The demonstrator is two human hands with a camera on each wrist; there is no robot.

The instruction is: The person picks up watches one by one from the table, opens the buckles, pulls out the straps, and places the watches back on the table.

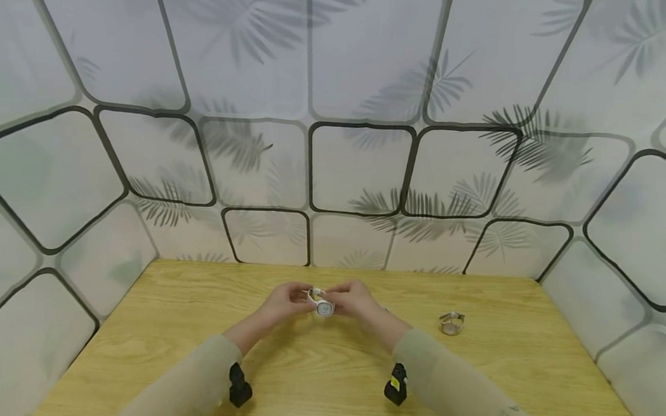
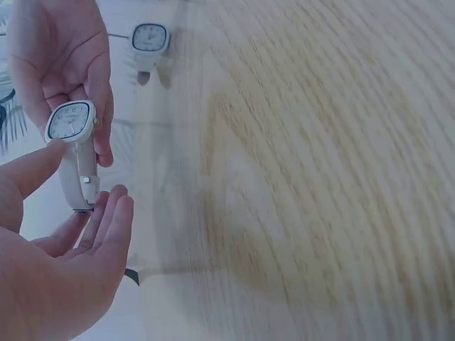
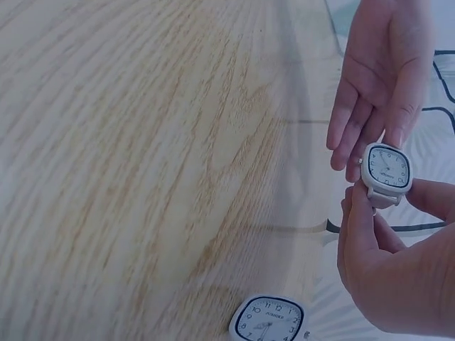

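Note:
A white wristwatch (image 1: 324, 307) with a rounded-square dial is held between both hands above the far middle part of the table. My left hand (image 1: 286, 302) pinches it from the left; in the left wrist view its thumb touches the watch case (image 2: 71, 121) and its fingers lie by the lower end of the strap (image 2: 88, 188). From the other side my right hand (image 1: 356, 300) grips the watch, with thumb and fingers around the case in the right wrist view. The strap hangs in a loop, dial facing up toward me.
Another watch (image 1: 450, 323) lies on the wooden table (image 1: 311, 372) to the right. A white-cased watch (image 3: 269, 321) shows at the bottom of the right wrist view. Patterned fabric walls (image 1: 358, 171) enclose the table at the back and sides.

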